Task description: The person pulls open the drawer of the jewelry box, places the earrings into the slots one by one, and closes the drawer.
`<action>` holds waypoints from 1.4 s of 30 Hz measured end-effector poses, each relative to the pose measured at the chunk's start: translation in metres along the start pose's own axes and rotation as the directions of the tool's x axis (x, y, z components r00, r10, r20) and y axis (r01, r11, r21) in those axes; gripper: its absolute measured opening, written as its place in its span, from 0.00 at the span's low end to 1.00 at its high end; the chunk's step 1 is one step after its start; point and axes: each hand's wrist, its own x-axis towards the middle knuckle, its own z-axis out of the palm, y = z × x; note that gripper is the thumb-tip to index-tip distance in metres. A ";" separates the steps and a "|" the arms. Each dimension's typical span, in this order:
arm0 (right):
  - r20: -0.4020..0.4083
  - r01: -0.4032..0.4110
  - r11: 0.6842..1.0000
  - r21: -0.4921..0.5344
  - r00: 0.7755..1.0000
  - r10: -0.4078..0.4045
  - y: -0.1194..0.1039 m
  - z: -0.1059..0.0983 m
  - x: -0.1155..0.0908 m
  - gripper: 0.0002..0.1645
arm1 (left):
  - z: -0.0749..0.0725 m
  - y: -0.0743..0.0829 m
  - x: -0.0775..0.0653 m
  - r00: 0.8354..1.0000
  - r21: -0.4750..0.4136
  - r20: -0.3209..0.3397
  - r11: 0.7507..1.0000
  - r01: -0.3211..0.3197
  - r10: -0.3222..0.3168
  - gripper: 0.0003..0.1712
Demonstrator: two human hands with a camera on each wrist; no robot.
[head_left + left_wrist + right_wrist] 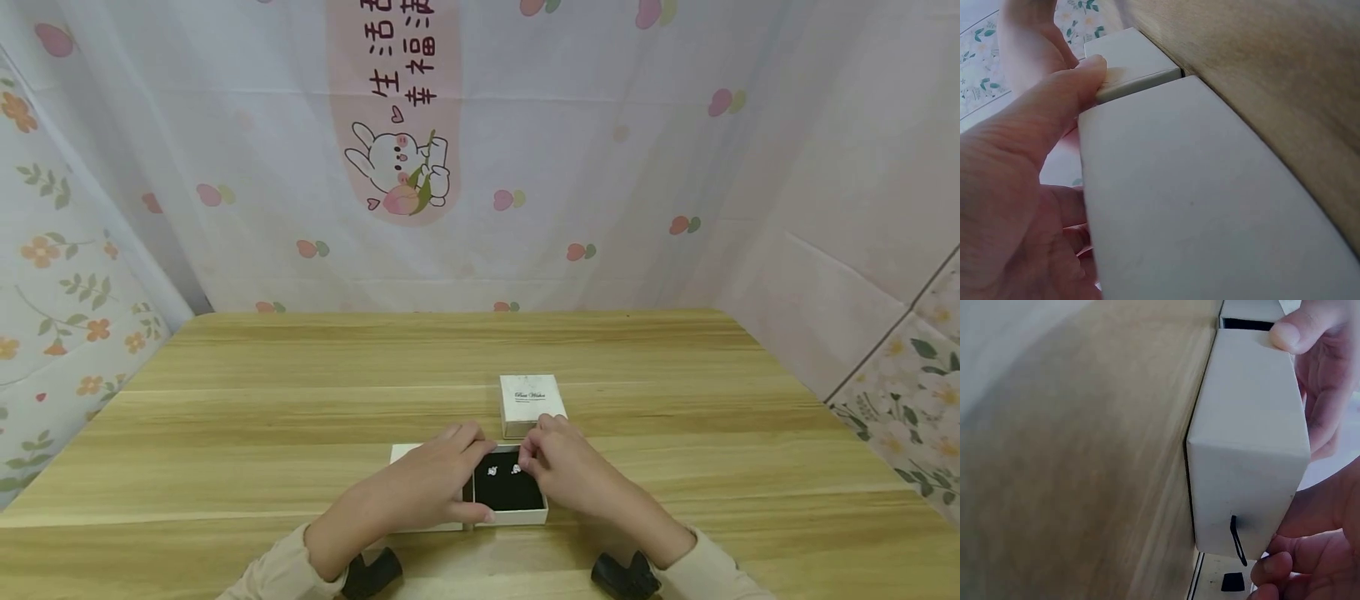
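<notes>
A white drawer-style jewellery box lies under both hands, its drawer [511, 517] slid out to the right of its sleeve [1210, 187]. Two small silvery earrings [492, 471] sit on the drawer's black pad [510, 493]. My left hand [420, 483] spans the box near the join, thumb along the front wall and fingers at the far side. Bent over the drawer's right side is my right hand [562, 462], its curled fingertips right beside the right-hand earring [515, 469]; I cannot tell whether they pinch it. A black pull loop [1238, 540] hangs from the drawer's right end.
Just behind the drawer stands another white box [528, 396] with "Best Wishes" printed on top. Black wrist gear [372, 573] shows under each forearm. The wooden table [300, 358] reaches back to a patterned curtain [262, 167].
</notes>
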 end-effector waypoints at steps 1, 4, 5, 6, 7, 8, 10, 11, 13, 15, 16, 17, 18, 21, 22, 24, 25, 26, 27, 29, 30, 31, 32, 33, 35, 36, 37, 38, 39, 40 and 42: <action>-0.008 0.002 1.000 -0.019 1.000 -0.002 -0.001 0.001 0.000 0.10 | 0.000 0.000 0.000 1.000 0.001 0.000 1.000 0.001 -0.001 0.39; -0.041 0.036 0.996 -0.084 0.998 -0.039 -0.001 0.002 -0.002 0.10 | 0.002 -0.001 0.000 1.000 0.001 -0.002 1.000 0.003 -0.003 0.39; -0.049 0.042 0.994 -0.102 0.998 -0.047 -0.001 0.003 -0.002 0.10 | 0.002 -0.001 0.000 1.000 0.000 -0.003 1.000 0.004 -0.004 0.39; -0.057 0.051 0.992 -0.119 0.997 -0.058 -0.002 0.003 -0.003 0.09 | 0.002 -0.001 0.000 1.000 -0.001 -0.005 1.000 0.002 -0.002 0.39; -0.064 0.060 0.989 -0.135 0.996 -0.069 -0.001 0.004 -0.003 0.09 | 0.002 -0.001 0.000 1.000 0.000 -0.006 1.000 0.003 -0.003 0.39; -0.070 0.067 0.986 -0.154 0.994 -0.078 -0.001 0.004 -0.003 0.09 | 0.002 -0.001 0.000 1.000 -0.001 -0.006 1.000 0.004 -0.004 0.39; -0.076 0.072 0.981 -0.179 0.993 -0.086 -0.001 0.005 -0.003 0.09 | 0.002 0.000 0.000 1.000 -0.005 -0.009 1.000 0.003 -0.003 0.39; -0.077 0.068 0.980 -0.189 0.993 -0.084 -0.001 0.006 -0.003 0.09 | 0.002 0.000 0.000 1.000 -0.008 -0.010 1.000 0.002 -0.002 0.39; -0.078 0.063 0.978 -0.200 0.994 -0.080 -0.002 0.006 -0.003 0.10 | 0.002 0.000 -0.001 1.000 -0.010 -0.007 1.000 0.005 -0.005 0.39; -0.074 0.050 0.980 -0.192 0.995 -0.065 -0.002 0.007 -0.003 0.10 | 0.002 0.000 -0.001 1.000 -0.012 -0.007 1.000 0.005 -0.005 0.39; -0.071 0.040 0.981 -0.187 0.996 -0.055 -0.002 0.007 -0.003 0.10 | 0.002 0.000 -0.001 1.000 -0.014 -0.008 1.000 0.005 -0.005 0.39; -0.068 0.030 0.983 -0.184 0.997 -0.044 -0.001 0.007 -0.002 0.10 | 0.002 0.000 -0.001 1.000 -0.013 -0.007 1.000 0.006 -0.006 0.39; -0.066 0.024 0.984 -0.179 0.997 -0.036 -0.001 0.007 -0.002 0.10 | 0.002 0.000 -0.001 1.000 -0.014 -0.007 1.000 0.007 -0.007 0.39; -0.058 0.013 0.985 -0.173 0.998 -0.023 -0.001 0.007 -0.001 0.10 | 0.002 0.000 -0.001 1.000 -0.018 -0.015 1.000 0.003 -0.003 0.39; -0.057 0.011 0.986 -0.169 0.998 -0.021 0.000 0.006 0.000 0.10 | 0.002 -0.001 -0.001 1.000 -0.017 -0.016 1.000 0.003 -0.003 0.39; -0.056 0.015 0.989 -0.147 0.998 -0.024 0.000 0.004 0.000 0.11 | 0.002 -0.001 -0.001 1.000 -0.011 -0.015 1.000 0.004 -0.004 0.39; -0.054 0.017 0.991 -0.130 0.998 -0.024 0.000 0.003 0.001 0.11 | 0.002 -0.001 -0.001 1.000 -0.006 -0.015 1.000 0.005 -0.005 0.39; -0.054 0.020 0.994 -0.110 0.998 -0.026 0.000 0.001 0.001 0.11 | 0.003 -0.001 -0.001 1.000 -0.003 -0.017 1.000 0.003 -0.003 0.39; -0.055 0.025 0.996 -0.086 0.998 -0.030 0.000 -0.001 0.002 0.11 | 0.003 -0.001 -0.001 1.000 0.003 -0.017 1.000 0.004 -0.004 0.39; -0.050 0.035 0.999 -0.025 0.998 -0.036 0.001 -0.007 0.002 0.10 | 0.003 -0.001 -0.001 1.000 0.005 -0.022 1.000 0.001 -0.001 0.39; -0.040 0.040 0.999 0.006 0.998 -0.040 0.001 -0.010 0.002 0.09 | 0.003 -0.001 -0.001 1.000 0.005 -0.022 1.000 0.001 -0.001 0.39; -0.026 0.049 0.998 0.036 0.999 -0.048 0.002 -0.013 0.002 0.08 | 0.002 -0.001 -0.001 1.000 0.006 -0.022 1.000 0.002 -0.001 0.39; -0.007 0.062 0.996 0.063 0.998 -0.062 0.003 -0.017 0.001 0.09 | 0.002 -0.001 -0.001 1.000 0.004 -0.020 1.000 0.003 -0.003 0.39; 0.020 0.068 0.994 0.085 0.997 -0.070 0.003 -0.021 0.000 0.12 | 0.002 -0.001 -0.001 1.000 0.006 -0.016 1.000 0.007 -0.007 0.39; 0.089 0.083 0.990 0.112 0.992 -0.093 0.005 -0.027 -0.002 0.21 | 0.001 -0.001 -0.001 1.000 0.001 -0.010 1.000 0.010 -0.010 0.39; 0.124 0.098 0.989 0.111 0.986 -0.111 0.005 -0.030 -0.003 0.27 | 0.001 -0.001 -0.001 1.000 0.000 -0.006 1.000 0.012 -0.012 0.39; 0.158 0.114 0.988 0.107 0.979 -0.131 0.006 -0.032 -0.004 0.32 | 0.001 0.000 0.000 1.000 -0.002 -0.003 1.000 0.014 -0.014 0.39; 0.190 0.127 0.987 0.097 0.971 -0.143 0.006 -0.034 -0.005 0.37 | 0.001 0.000 0.000 1.000 -0.003 -0.002 1.000 0.016 -0.016 0.39; 0.220 0.135 0.987 0.088 0.964 -0.152 0.007 -0.036 -0.005 0.42 | 0.001 0.000 0.000 1.000 -0.003 0.000 1.000 0.019 -0.019 0.39; 0.246 0.145 0.986 0.081 0.956 -0.161 0.007 -0.037 -0.006 0.46 | 0.001 0.000 0.000 1.000 -0.003 0.002 1.000 0.021 -0.021 0.40; 0.290 0.156 0.985 0.067 0.942 -0.169 0.007 -0.039 -0.007 0.52 | 0.001 0.000 0.000 1.000 0.002 0.008 1.000 0.027 -0.027 0.40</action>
